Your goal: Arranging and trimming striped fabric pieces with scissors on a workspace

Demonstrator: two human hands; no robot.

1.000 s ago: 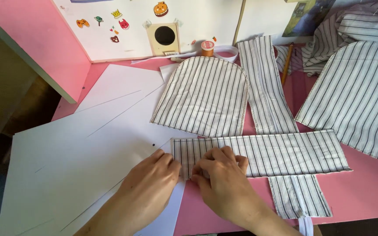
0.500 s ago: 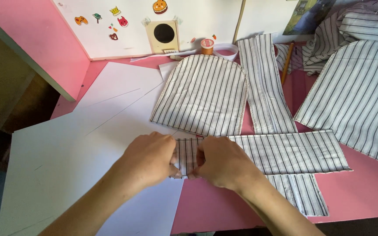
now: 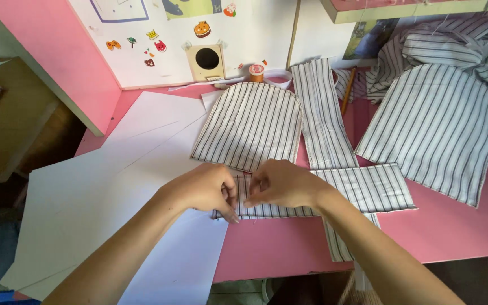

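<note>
- Pink tabletop (image 3: pixel 453 237) under me, white wall panel with small stickers behind it, and big white paper sheets (image 3: pixel 103 197) spread across the left half.
- My left hand (image 3: pixel 201 187) is curled, fingertips pinching the left end of the striped fabric strip (image 3: pixel 368 189); thumb hidden, so I cannot tell how firmly it grips.
- My right hand (image 3: pixel 280 183) is likewise closed over that same end, knuckles up, just beside the left hand, nearly touching it.
- A second ago both hands lay flat, pressing the strip's end down. Now they are bunched and raised, with the cloth gathered between them.
- My reading: the work has gone from smoothing to folding or turning the strip's short edge. The fold itself is hidden under my fingers.
- The strip lies crosswise near the table's front, its left end overlapping the paper, its right end free and flat.
- Above it: an arched striped panel (image 3: pixel 249 127), a long narrow striped piece (image 3: pixel 323 113) running away from me, and a larger arched panel (image 3: pixel 436 127) to the right.
- An orange thread spool (image 3: pixel 256 72) stands by the wall, well apart from my hands.
</note>
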